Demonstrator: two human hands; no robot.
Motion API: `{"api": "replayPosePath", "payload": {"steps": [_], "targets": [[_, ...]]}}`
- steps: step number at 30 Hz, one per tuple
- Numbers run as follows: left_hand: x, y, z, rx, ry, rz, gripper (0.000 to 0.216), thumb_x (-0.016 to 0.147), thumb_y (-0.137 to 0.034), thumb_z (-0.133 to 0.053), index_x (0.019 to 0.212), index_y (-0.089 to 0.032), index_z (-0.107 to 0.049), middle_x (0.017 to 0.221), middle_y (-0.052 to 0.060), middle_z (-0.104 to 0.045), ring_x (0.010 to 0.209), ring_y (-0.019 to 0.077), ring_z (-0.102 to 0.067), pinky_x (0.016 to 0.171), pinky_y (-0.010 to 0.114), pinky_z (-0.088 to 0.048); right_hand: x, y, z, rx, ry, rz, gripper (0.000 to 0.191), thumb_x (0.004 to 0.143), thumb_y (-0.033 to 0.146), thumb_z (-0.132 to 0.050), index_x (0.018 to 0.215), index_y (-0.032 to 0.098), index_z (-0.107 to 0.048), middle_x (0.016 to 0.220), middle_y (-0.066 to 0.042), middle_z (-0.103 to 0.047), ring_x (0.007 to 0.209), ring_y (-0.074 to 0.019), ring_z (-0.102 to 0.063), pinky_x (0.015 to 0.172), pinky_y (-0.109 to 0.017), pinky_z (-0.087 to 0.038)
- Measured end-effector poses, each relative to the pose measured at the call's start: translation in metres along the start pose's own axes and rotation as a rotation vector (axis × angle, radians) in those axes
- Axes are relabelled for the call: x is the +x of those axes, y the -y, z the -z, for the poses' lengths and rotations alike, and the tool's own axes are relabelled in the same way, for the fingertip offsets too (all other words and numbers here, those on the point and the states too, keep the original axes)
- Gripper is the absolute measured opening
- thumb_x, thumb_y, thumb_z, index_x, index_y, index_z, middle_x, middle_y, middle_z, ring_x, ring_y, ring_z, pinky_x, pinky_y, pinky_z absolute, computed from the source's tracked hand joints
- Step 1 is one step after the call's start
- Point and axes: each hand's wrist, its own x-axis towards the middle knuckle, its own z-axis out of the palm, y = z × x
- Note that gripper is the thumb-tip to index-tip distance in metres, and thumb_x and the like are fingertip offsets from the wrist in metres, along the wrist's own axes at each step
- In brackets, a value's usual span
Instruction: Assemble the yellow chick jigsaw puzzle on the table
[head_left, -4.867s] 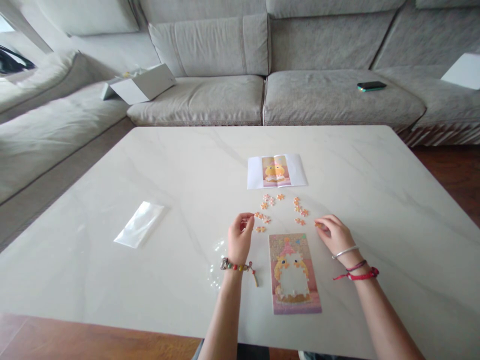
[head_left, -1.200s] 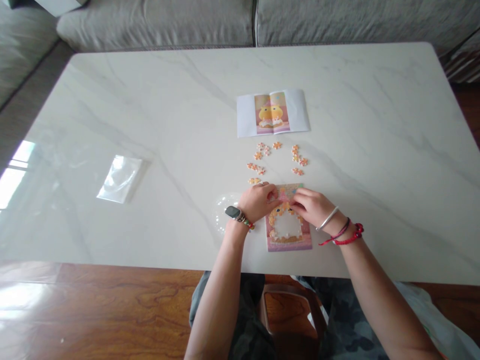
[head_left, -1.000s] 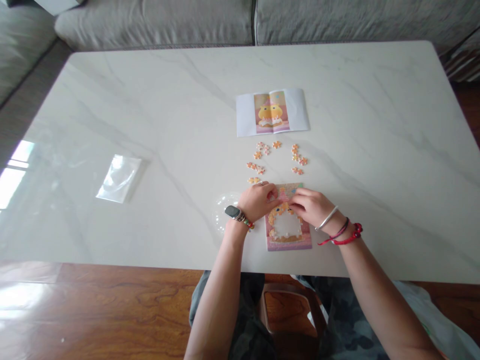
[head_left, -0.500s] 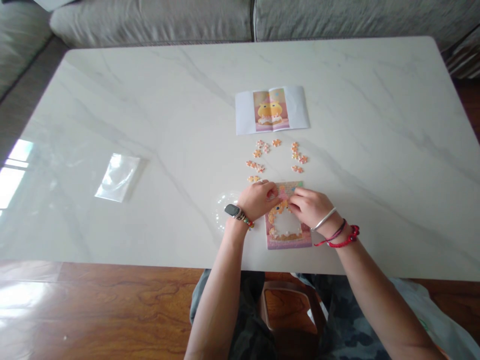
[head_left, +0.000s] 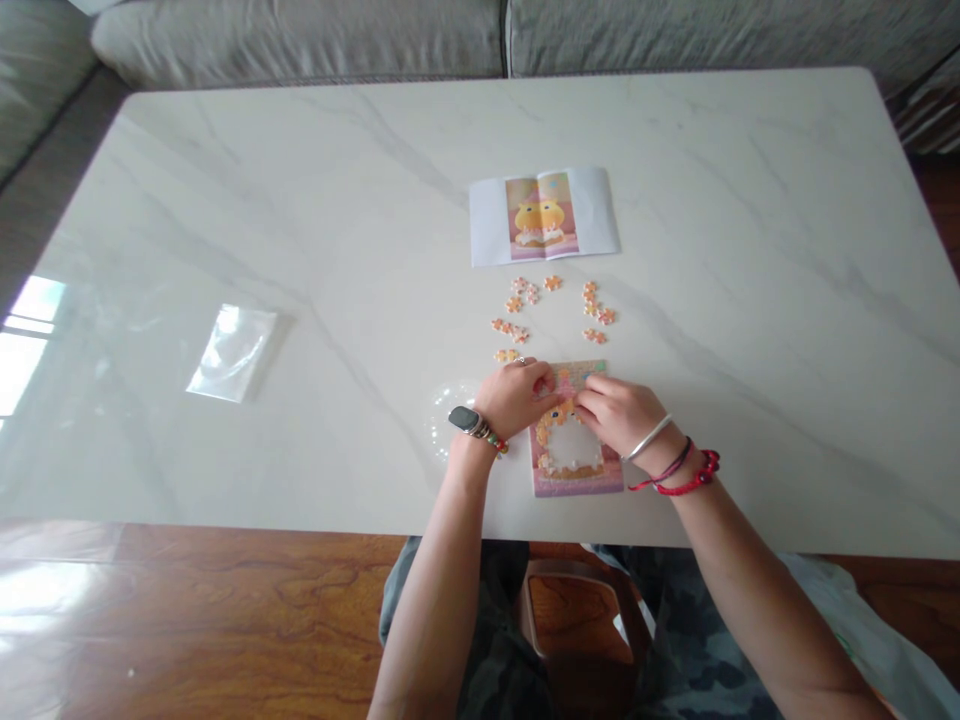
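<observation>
A small, partly assembled jigsaw puzzle (head_left: 577, 486) lies near the table's front edge, its border joined around a white gap in the middle. My left hand (head_left: 517, 397) rests over its upper left side, fingers curled and closed. From the right, my right hand (head_left: 619, 412) reaches over the upper part with fingertips pinched together. The fingertips of both hands nearly meet above the yellow figure's head; whatever they hold is hidden. Beyond my hands lie several loose puzzle pieces (head_left: 513, 304) on the left and more orange and pink pieces (head_left: 590, 292) on the right.
Behind the pieces lies a creased paper sheet (head_left: 487, 222) printed with a yellow cartoon figure. A clear plastic bag (head_left: 234, 352) is on the left of the marble-patterned table (head_left: 360, 220). Something round and transparent (head_left: 441, 425) sits beside my left wrist. A grey sofa (head_left: 315, 40) borders the far edge.
My right hand's fingers have shifted very slightly to the left over the puzzle. My left hand and the loose pieces look the same, apart from a slight shift of the whole view.
</observation>
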Motion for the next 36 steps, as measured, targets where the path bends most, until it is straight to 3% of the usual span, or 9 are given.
{"api": "replayPosePath", "payload": {"steps": [6, 9, 13, 17, 22, 27, 31, 36], "targets": [[0.001, -0.002, 0.001, -0.016, 0.003, 0.013, 0.021, 0.072, -0.038, -0.046, 0.068, -0.018, -0.051, 0.067, 0.0, -0.049, 0.059, 0.0107, -0.044, 0.056, 0.023, -0.035, 0.0, -0.007, 0.002, 0.075, -0.029, -0.02, 0.024, 0.081, 0.022, -0.038, 0.068, 0.017, -0.058, 0.069, -0.003, -0.054, 0.059, -0.0103, -0.047, 0.05, -0.024, -0.028], [0.001, -0.002, 0.002, -0.036, 0.007, 0.007, 0.022, 0.073, -0.038, -0.044, 0.068, -0.018, -0.052, 0.068, 0.001, -0.05, 0.059, 0.0108, -0.044, 0.056, 0.023, -0.035, -0.004, -0.027, 0.003, 0.156, -0.114, -0.09, 0.019, 0.079, 0.022, -0.041, 0.072, 0.018, -0.059, 0.073, -0.003, -0.055, 0.06, -0.0103, -0.048, 0.051, -0.022, -0.03], [0.0, 0.0, 0.005, -0.071, -0.008, -0.023, 0.019, 0.075, -0.032, -0.042, 0.069, -0.018, -0.053, 0.065, 0.0, -0.049, 0.057, 0.0099, -0.043, 0.055, 0.022, -0.035, -0.012, -0.064, -0.002, 0.093, -0.25, -0.256, 0.018, 0.076, 0.022, -0.043, 0.067, 0.019, -0.058, 0.068, -0.003, -0.054, 0.058, -0.0119, -0.048, 0.052, -0.023, -0.033], [-0.001, 0.003, 0.011, -0.102, -0.091, -0.025, 0.019, 0.077, -0.03, -0.041, 0.069, -0.017, -0.052, 0.063, -0.001, -0.049, 0.057, 0.0093, -0.043, 0.057, 0.022, -0.036, -0.017, -0.083, -0.009, 0.081, -0.321, -0.307, 0.016, 0.076, 0.022, -0.044, 0.069, 0.019, -0.057, 0.068, -0.004, -0.055, 0.06, -0.0134, -0.05, 0.054, -0.024, -0.036], [-0.004, 0.01, 0.018, -0.091, -0.257, 0.028, 0.02, 0.079, -0.03, -0.037, 0.074, -0.018, -0.052, 0.065, -0.001, -0.05, 0.059, 0.0093, -0.044, 0.058, 0.021, -0.037, -0.016, -0.085, -0.01, 0.136, -0.398, -0.28, 0.015, 0.076, 0.024, -0.044, 0.082, 0.018, -0.057, 0.073, -0.005, -0.057, 0.061, -0.0143, -0.051, 0.058, -0.026, -0.04], [-0.006, 0.021, 0.021, 0.005, -0.408, 0.181, 0.019, 0.079, -0.031, -0.037, 0.077, -0.019, -0.052, 0.07, 0.001, -0.052, 0.061, 0.0107, -0.047, 0.06, 0.023, -0.038, -0.017, -0.083, -0.008, 0.205, -0.326, -0.227, 0.019, 0.074, 0.026, -0.05, 0.09, 0.017, -0.056, 0.08, -0.005, -0.055, 0.063, -0.0135, -0.052, 0.062, -0.026, -0.043], [-0.006, 0.027, 0.021, 0.051, -0.386, 0.252, 0.019, 0.078, -0.032, -0.038, 0.078, -0.019, -0.052, 0.075, 0.002, -0.054, 0.061, 0.0114, -0.048, 0.059, 0.024, -0.038, -0.015, -0.082, -0.013, 0.274, -0.267, -0.231, 0.012, 0.075, 0.024, -0.049, 0.083, 0.017, -0.055, 0.08, -0.005, -0.054, 0.066, -0.0133, -0.053, 0.064, -0.027, -0.045], [-0.005, 0.024, 0.017, 0.087, -0.358, 0.223, 0.02, 0.08, -0.032, -0.036, 0.08, -0.02, -0.053, 0.078, 0.001, -0.054, 0.061, 0.0109, -0.049, 0.059, 0.023, -0.038, -0.014, -0.077, -0.015, 0.352, -0.269, -0.163, 0.007, 0.074, 0.02, -0.049, 0.079, 0.018, -0.053, 0.081, -0.004, -0.054, 0.069, -0.0137, -0.054, 0.064, -0.027, -0.046]]}}
